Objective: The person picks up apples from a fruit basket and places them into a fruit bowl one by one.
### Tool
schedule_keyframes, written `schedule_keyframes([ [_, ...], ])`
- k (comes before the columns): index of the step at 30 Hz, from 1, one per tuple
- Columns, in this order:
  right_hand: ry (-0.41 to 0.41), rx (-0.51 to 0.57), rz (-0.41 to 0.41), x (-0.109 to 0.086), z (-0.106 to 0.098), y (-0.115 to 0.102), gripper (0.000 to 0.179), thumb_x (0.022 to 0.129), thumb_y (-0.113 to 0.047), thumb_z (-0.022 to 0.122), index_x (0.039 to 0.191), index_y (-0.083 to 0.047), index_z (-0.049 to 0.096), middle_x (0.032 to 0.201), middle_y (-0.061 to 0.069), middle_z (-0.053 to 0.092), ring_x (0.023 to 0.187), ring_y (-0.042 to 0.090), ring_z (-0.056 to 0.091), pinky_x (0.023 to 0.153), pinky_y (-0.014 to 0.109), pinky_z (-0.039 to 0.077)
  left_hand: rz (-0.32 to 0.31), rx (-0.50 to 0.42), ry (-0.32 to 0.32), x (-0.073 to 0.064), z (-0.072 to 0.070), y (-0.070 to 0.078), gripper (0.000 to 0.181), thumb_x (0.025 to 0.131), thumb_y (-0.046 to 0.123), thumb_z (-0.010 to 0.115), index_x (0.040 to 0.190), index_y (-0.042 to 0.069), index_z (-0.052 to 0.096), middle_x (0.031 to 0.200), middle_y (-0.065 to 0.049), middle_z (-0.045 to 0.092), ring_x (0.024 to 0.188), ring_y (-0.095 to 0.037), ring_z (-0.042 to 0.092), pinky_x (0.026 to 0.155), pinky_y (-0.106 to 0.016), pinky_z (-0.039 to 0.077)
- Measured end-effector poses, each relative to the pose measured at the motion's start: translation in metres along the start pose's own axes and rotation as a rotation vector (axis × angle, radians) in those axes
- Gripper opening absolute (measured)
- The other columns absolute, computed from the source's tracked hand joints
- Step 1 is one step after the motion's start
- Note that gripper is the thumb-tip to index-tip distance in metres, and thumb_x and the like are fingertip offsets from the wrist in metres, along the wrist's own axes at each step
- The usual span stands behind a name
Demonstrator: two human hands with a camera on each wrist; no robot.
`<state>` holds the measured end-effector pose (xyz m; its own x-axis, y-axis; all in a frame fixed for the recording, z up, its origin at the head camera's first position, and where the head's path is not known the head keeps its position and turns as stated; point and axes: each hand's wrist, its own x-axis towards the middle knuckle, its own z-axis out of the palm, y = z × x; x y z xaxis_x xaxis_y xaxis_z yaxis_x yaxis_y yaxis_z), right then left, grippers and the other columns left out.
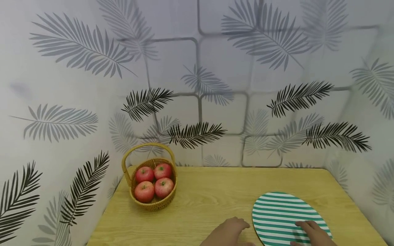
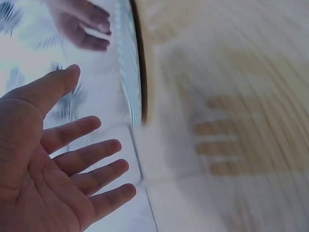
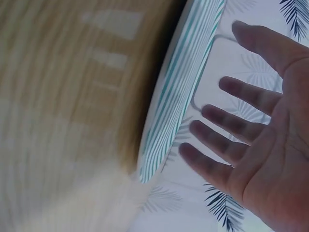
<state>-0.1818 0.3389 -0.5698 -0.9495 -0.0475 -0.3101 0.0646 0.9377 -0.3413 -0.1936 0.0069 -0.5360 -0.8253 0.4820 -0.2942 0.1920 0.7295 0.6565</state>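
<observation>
One striped mat (image 1: 274,215) lies on one table (image 1: 212,191), below your right hand (image 1: 316,233), the nearer one; your left hand (image 1: 228,231) is just off its left edge. It looks long and slanted, but may be round. Your fingers (image 3: 207,165) are loose, holding nothing. Far left, one basket (image 1: 155,206) holds four apples (image 1: 144,192).

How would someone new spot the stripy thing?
Find the yellowish wooden table. On its right side, near the person's right hand, lies a flat, rounded, green-and-white mat. Its stripes set it apart from the tan woven basket and round red apples at left.
</observation>
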Motion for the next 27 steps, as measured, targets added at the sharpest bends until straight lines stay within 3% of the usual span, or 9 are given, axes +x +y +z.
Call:
schedule_keyframes([
  [2,0.045,0.005,-0.042,-0.001,-0.005,-0.008,0.084,0.074,-0.073,0.066,0.129,-0.01,0.057,0.134,0.027,0.051,0.117,0.048,0.052,0.086,0.062,0.049,-0.023,-0.027,0.036,-0.005,-0.007,-0.008,0.048,0.08,0.06,0.071,0.118,0.032,0.065,0.118,0.014,0.064,0.113,-0.008,0.059,0.096,-0.043,0.052],
  [6,0.147,0.005,-0.139,-0.002,-0.013,-0.022,0.072,0.078,-0.065,0.068,0.124,-0.011,0.06,0.13,0.021,0.055,0.112,0.04,0.057,0.085,0.059,0.051,-0.004,-0.003,0.132,-0.013,-0.018,-0.026,0.047,0.083,0.057,0.069,0.118,0.027,0.067,0.119,0.011,0.065,0.116,-0.011,0.059,0.097,-0.042,0.051],
  [9,0.207,0.024,-0.213,-0.002,-0.017,-0.028,0.066,0.08,-0.059,0.071,0.122,-0.011,0.061,0.128,0.02,0.056,0.11,0.037,0.059,0.083,0.056,0.053,-0.005,0.008,0.169,-0.018,-0.024,-0.035,0.049,0.084,0.058,0.068,0.119,0.024,0.067,0.118,0.008,0.066,0.115,-0.014,0.06,0.096,-0.043,0.051],
  [12,0.181,0.064,-0.223,0.0,-0.018,-0.033,0.066,0.081,-0.059,0.07,0.124,-0.011,0.06,0.131,0.02,0.055,0.113,0.038,0.058,0.083,0.056,0.053,-0.033,-0.012,0.17,-0.023,-0.03,-0.04,0.05,0.083,0.056,0.07,0.118,0.021,0.068,0.116,0.005,0.067,0.113,-0.016,0.062,0.095,-0.046,0.052],
  [16,0.113,0.065,-0.172,0.004,-0.017,-0.042,0.068,0.081,-0.063,0.067,0.126,-0.013,0.059,0.134,0.019,0.054,0.115,0.039,0.056,0.085,0.059,0.051,-0.088,-0.058,0.158,-0.027,-0.035,-0.043,0.05,0.081,0.054,0.073,0.115,0.018,0.068,0.113,0.003,0.068,0.11,-0.019,0.063,0.093,-0.049,0.051],
  [23,0.173,0.072,-0.251,0.001,-0.017,-0.052,0.063,0.081,-0.058,0.07,0.123,-0.012,0.061,0.13,0.018,0.055,0.114,0.038,0.057,0.083,0.053,0.053,-0.068,-0.036,0.217,-0.035,-0.037,-0.057,0.051,0.082,0.057,0.071,0.116,0.019,0.068,0.115,0.002,0.067,0.112,-0.02,0.062,0.093,-0.048,0.051],
  [27,0.157,0.056,-0.224,0.001,-0.018,-0.057,0.064,0.081,-0.06,0.069,0.124,-0.013,0.061,0.132,0.018,0.054,0.116,0.039,0.057,0.085,0.055,0.052,-0.043,-0.023,0.24,-0.037,-0.042,-0.059,0.053,0.082,0.056,0.071,0.117,0.016,0.067,0.117,-0.002,0.067,0.112,-0.023,0.063,0.092,-0.049,0.052],
])
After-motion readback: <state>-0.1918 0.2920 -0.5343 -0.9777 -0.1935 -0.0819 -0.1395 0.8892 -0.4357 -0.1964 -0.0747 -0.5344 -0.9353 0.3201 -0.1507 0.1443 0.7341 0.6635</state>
